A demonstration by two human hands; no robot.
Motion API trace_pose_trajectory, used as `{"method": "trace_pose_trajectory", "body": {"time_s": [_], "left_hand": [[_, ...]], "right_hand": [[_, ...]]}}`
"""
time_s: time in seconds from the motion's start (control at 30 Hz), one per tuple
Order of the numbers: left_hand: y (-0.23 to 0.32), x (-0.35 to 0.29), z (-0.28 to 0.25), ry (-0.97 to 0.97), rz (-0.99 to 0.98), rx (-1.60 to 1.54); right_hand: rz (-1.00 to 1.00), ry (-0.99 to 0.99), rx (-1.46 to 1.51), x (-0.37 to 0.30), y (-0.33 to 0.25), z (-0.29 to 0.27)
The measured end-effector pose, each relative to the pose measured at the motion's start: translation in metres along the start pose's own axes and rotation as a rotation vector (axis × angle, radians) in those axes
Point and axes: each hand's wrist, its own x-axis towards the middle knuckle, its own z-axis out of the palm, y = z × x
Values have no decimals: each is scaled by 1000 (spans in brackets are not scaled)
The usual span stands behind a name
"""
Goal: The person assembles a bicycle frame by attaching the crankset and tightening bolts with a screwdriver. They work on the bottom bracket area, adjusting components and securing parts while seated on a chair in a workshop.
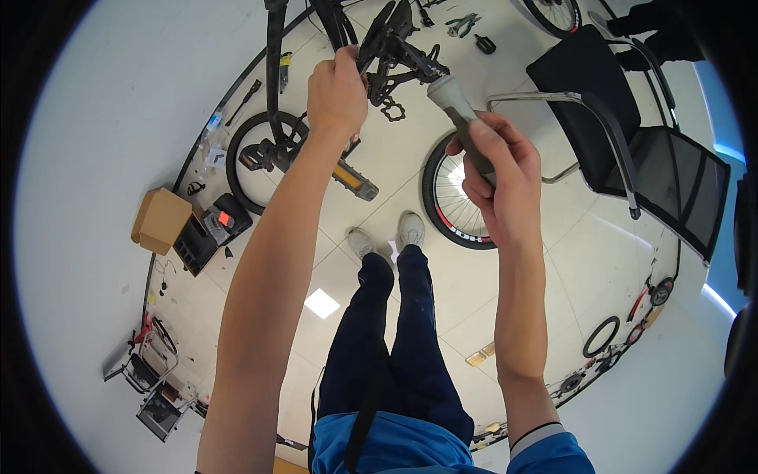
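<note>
My left hand (338,96) is closed around part of a black bicycle frame (275,59), beside dark metal parts that look like a rear derailleur (387,75). In my right hand (505,162) is a cylindrical tool (456,107) with a flared pale grey head and a dark green handle. Its head points up and left and meets or nearly meets the end of the derailleur parts; I cannot tell if they touch. Below my left wrist sticks out a pedal (355,180) with an orange reflector. Fingers hide the gripped stretch of frame.
A loose wheel (433,189) lies on the tiled floor near my feet. A black chair (592,95) stands at the right. Pliers (463,25) and another pedal (485,44) lie at the far side. An open cardboard box (161,221) and black cases sit at the left.
</note>
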Motion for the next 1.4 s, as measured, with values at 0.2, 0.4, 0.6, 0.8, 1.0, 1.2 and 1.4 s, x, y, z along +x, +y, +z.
{"method": "trace_pose_trajectory", "body": {"time_s": [0.2,0.4,0.6,0.8,1.0,1.2,1.4], "left_hand": [[5,-6,-5,-135,-179,-114],[8,-10,-12,-152,-244,-226],[10,-10,-23,-259,-297,-249],[-4,-14,-17,-217,-99,-144],[-4,-12,-15,-165,4,-43],[-3,-11,-14,-205,-47,-72],[3,-15,-15,-198,-58,-74]], "right_hand": [[-322,35,-355,-2,-3,1],[-569,7,-631,2,-4,-4],[-294,-119,-360,25,-4,-17],[-392,-176,-454,32,-12,-20],[-785,-124,-759,28,-11,-17],[-737,33,-745,19,-3,-4],[-31,-131,-510,28,-19,-21]]}}
